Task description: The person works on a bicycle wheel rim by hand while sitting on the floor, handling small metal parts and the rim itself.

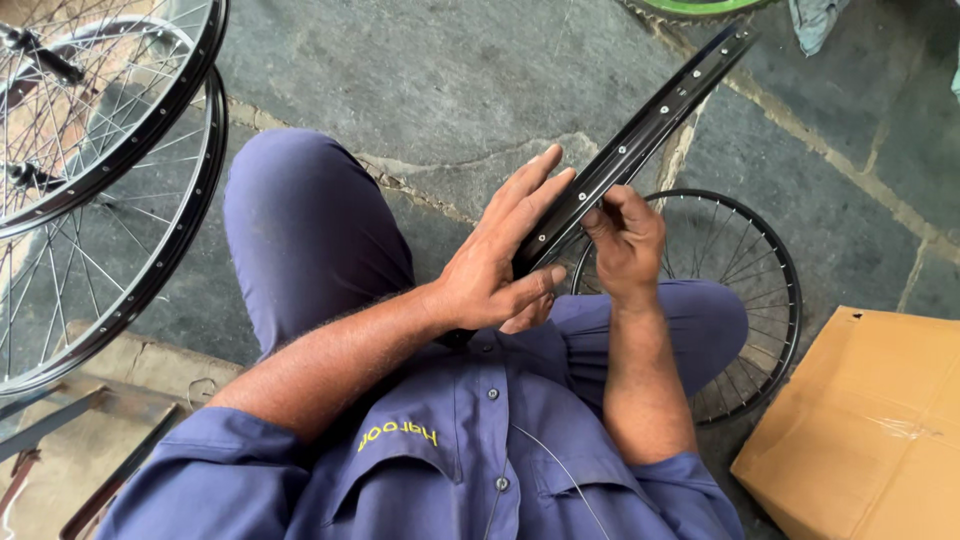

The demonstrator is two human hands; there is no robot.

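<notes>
Two spoked wheels (pixel 95 190) lean at the far left over the stone floor (pixel 440 90). The left hand (pixel 500 262) comes in from a bent forearm, palm against a bare black bicycle rim (pixel 640 130), its fingers (pixel 535 185) stretched along the rim's outer face and the thumb closing underneath, so the rim is clamped. The rim runs from the lap up to the right. The right hand (pixel 628 245) is curled, fingertips pinched at the rim's inner channel, perhaps on a small part too tiny to tell. Behind it lies a small spoked wheel (pixel 740 300); a cardboard box (pixel 865 420) sits far right.
</notes>
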